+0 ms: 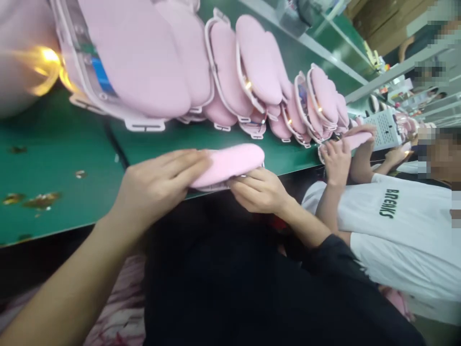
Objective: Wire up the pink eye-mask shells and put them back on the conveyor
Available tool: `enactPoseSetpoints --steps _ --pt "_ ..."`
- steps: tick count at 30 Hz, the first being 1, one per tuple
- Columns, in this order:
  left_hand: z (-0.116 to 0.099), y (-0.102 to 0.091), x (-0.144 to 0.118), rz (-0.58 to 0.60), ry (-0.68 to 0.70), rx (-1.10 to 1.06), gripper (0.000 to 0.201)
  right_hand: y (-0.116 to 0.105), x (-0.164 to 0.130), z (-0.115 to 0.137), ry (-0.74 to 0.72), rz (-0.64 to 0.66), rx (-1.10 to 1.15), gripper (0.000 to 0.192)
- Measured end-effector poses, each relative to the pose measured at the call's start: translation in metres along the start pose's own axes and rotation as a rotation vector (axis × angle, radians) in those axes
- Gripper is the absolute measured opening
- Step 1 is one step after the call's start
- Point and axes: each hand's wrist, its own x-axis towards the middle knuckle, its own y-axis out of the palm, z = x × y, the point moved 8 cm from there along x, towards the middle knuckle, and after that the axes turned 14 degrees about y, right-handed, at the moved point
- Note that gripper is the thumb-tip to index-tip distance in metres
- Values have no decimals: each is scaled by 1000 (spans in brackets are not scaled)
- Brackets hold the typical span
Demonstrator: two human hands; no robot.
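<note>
Two bare hands meet over one pink padded piece at the near edge of a green conveyor belt. The left hand lies over the piece's left end, its fingers stretched long and flat along the top of the pink pad, pressing it rather than curling round it. The right hand comes in from the right beneath the piece, its fingers bent and closed against the underside, where a pale plastic rim shows between pad and fingertips. So the piece is pinched between the two hands, lying nearly flat, half over the belt's edge.

Just beyond it, farther up the belt, stands a row of similar pink padded pieces in whitish plastic frames, leaning one against the next and running from the near left to the far right. The nearest one fills the upper left of the view and carries a small amber light at its left edge; smaller amber glints show on two others farther along. Brownish flecks lie scattered on the belt at the left.

To the right a co-worker in a white T-shirt with dark lettering sits at the same belt. That person's hands hold another pink piece at the belt's edge. A white printed card stands just past them. Cardboard boxes are stacked at the far right.
</note>
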Motion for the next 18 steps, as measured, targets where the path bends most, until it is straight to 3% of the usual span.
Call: enactPoseSetpoints --steps 2,4,6,9,11,13,16,18 --pt "4 8 4 144 44 -109 59 -22 -24 -27 177 -281 -42 22" --pt "12 16 7 296 34 -200 59 -23 -45 -55 423 -377 -85 28" --pt "18 25 7 451 -3 -259 65 -1 -54 -71 587 -206 -60 53" --pt "18 30 9 576 -81 -191 94 34 -56 -72 627 7 10 70" --pt "10 31 15 539 -106 -26 98 42 -62 -71 647 -55 17 68" --pt "-6 37 28 434 -73 124 79 42 -77 -72 663 -229 34 65" --pt "-33 69 58 318 1 219 66 33 -117 -59 601 -603 142 45" --pt "-51 91 83 307 23 268 68 37 -137 -41 572 -681 200 32"
